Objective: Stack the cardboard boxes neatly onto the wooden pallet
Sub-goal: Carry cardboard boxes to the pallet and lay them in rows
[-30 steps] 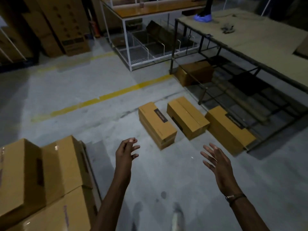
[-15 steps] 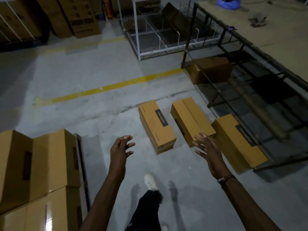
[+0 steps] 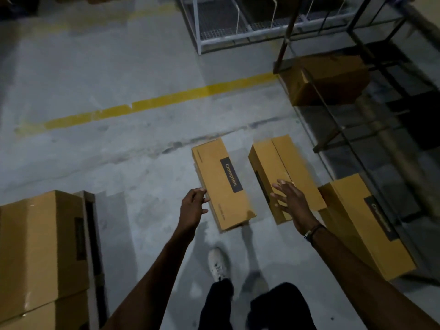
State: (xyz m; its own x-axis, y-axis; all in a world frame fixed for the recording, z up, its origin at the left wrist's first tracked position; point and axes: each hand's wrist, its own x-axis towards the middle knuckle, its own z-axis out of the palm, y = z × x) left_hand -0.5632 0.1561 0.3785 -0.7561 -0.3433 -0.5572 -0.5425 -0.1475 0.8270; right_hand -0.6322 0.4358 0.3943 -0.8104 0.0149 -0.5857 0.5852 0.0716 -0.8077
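Three long cardboard boxes lie on the concrete floor ahead. The nearest, a labelled box (image 3: 221, 182), lies in the middle, a second box (image 3: 281, 167) lies to its right, and a third box (image 3: 364, 222) sits at the far right. My left hand (image 3: 192, 208) reaches out with loosely curled fingers at the labelled box's left edge and holds nothing. My right hand (image 3: 290, 201) hovers over the second box with fingers spread. Stacked boxes (image 3: 40, 246) stand at the lower left, with a strip of the pallet (image 3: 91, 234) showing beside them.
A dark metal table frame (image 3: 333, 120) stands on the right with another box (image 3: 328, 79) under it. A white wire rack (image 3: 238, 27) is at the back. A yellow line (image 3: 154, 103) crosses the floor. My legs and a white shoe (image 3: 217, 265) show below.
I have stepped closer to the floor boxes. Both hands have moved forward, the left reaching the labelled box's edge and the right coming over the second box.
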